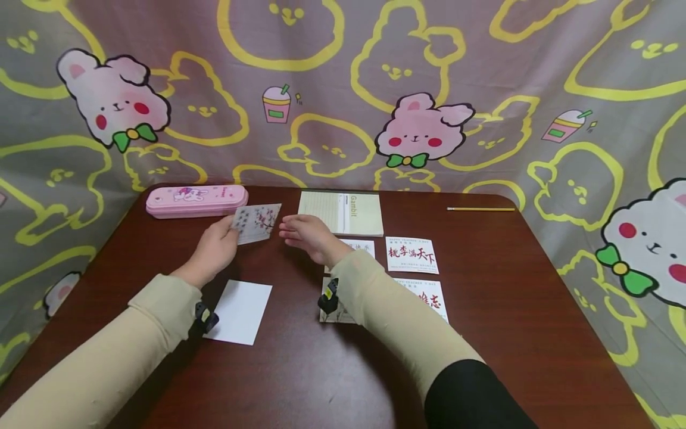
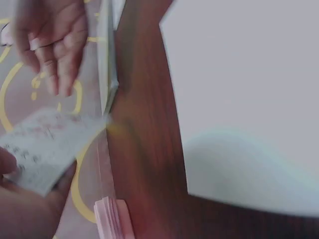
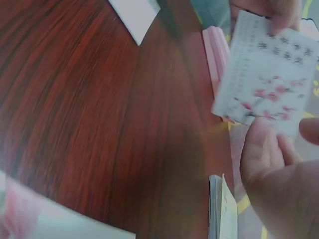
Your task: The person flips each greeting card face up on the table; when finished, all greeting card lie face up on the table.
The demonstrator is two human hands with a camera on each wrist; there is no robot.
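My left hand [image 1: 214, 247] pinches a card [image 1: 259, 222] printed with pink blossoms and dark characters, held up over the far left of the table. In the right wrist view the card [image 3: 271, 74] shows its printed face, with the left thumb over one edge. My right hand [image 1: 309, 237] is just right of the card, fingers extended and nothing in its grasp. Between its fingertips and the card a small gap shows in the head view. A blank white card [image 1: 241, 313] lies on the table below the left hand, partly behind the wrist camera.
A pink pencil case [image 1: 195, 201] lies at the back left, a notebook [image 1: 364, 213] at the back middle, a pencil [image 1: 481, 209] at the back right. Several cards, one with red characters [image 1: 412, 255], lie under and beside the right forearm. A patterned curtain [image 1: 321, 143] surrounds the table.
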